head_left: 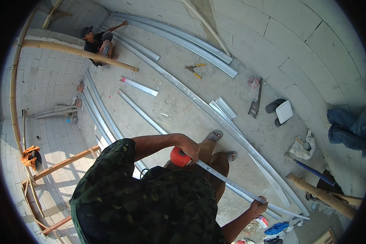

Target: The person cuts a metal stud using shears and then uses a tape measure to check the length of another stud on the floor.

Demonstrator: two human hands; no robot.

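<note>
My left hand point(188, 147) is wrapped round the red case of a tape measure point(179, 157). From the case a pale tape blade point(225, 180) runs out toward the lower right. My right hand point(258, 206) is closed on the blade a little short of its free end, which sticks out past the fingers. Below the blade, a long silver metal channel point(248, 198) lies on the floor, partly hidden by my legs and body. Beyond my sandalled feet lies another long metal channel point(183, 87), crossing the floor diagonally.
A co-worker point(96, 44) crouches at the far left, one arm stretched to more metal channels point(179, 42). Yellow-handled snips point(195, 70), a handsaw point(255, 101) and short channel offcuts point(223, 109) lie on the concrete. A bamboo pole point(77, 53) crosses the upper left; block walls surround the floor.
</note>
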